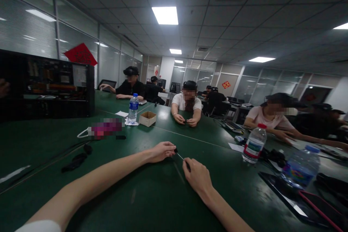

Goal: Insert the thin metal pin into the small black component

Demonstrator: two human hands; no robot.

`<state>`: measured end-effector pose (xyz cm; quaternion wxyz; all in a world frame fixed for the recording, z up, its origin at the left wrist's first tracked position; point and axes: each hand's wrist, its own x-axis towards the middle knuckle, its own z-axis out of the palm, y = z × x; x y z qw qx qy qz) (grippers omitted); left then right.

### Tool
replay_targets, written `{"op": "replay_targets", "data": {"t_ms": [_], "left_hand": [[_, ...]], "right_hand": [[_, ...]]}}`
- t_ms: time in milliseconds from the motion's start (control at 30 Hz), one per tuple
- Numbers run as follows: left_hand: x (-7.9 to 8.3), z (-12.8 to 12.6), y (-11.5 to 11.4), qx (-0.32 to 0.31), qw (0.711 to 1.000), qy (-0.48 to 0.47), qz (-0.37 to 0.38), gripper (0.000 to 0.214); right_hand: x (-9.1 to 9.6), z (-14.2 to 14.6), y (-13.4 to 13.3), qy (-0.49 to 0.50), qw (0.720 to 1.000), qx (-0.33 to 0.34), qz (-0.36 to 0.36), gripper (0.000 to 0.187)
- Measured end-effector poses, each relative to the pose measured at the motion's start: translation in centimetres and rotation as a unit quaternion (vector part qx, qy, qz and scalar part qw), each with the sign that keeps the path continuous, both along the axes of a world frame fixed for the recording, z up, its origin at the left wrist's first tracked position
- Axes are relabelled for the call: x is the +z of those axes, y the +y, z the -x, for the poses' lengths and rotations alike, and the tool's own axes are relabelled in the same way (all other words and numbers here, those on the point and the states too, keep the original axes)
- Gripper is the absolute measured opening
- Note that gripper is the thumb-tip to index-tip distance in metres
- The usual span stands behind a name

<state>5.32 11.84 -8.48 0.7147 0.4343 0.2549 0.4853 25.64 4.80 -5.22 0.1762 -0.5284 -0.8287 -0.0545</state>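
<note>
Left hand: thumb and fingertips are pinched together on a small black part. The part is held above the green table, in front of the wearer and near the middle of the view.

Right hand: fingers are curled around the dark handle of a thin-shafted tool. The shaft slants from this hand up and left to the part. The tip reaches the part; whether it is seated in it or only rests against it cannot be told.

Progress: both items are in hand, and the tool is aligned with the part. This much appears complete. The part is too small to show whether anything on it is fastened or loosened, so the amount of tool work left cannot be judged. Neither item is set down yet.

Surroundings: an open box stands beyond the left hand, beside a blue-capped bottle. A red-capped bottle stands to the right. Across the table, a person also holds a small dark object.
</note>
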Motion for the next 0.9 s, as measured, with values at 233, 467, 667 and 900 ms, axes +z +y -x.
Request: {"op": "replay_targets", "data": {"t_ms": [233,467,667,900], "left_hand": [[0.4,0.1,-0.4,-0.038,0.998,0.03,-0.037,0.034],[1.1,-0.7,-1.1,-0.003,0.986,0.14,-0.093,0.053],[0.8,-0.6,-0.9,-0.023,0.982,0.156,-0.102,0.039],[1.2,-0.2,-0.7,-0.099,0.992,0.07,-0.042,0.026]], "right_hand": [[0.1,0.0,-0.1,0.001,1.0,0.003,0.004,0.029],[0.0,-0.1,0.0,-0.016,1.0,-0.002,-0.01,0.028],[0.3,0.0,-0.3,-0.02,1.0,0.0,-0.003,0.029],[-0.2,-0.3,0.0,-0.012,1.0,0.018,-0.017,0.032]]}}
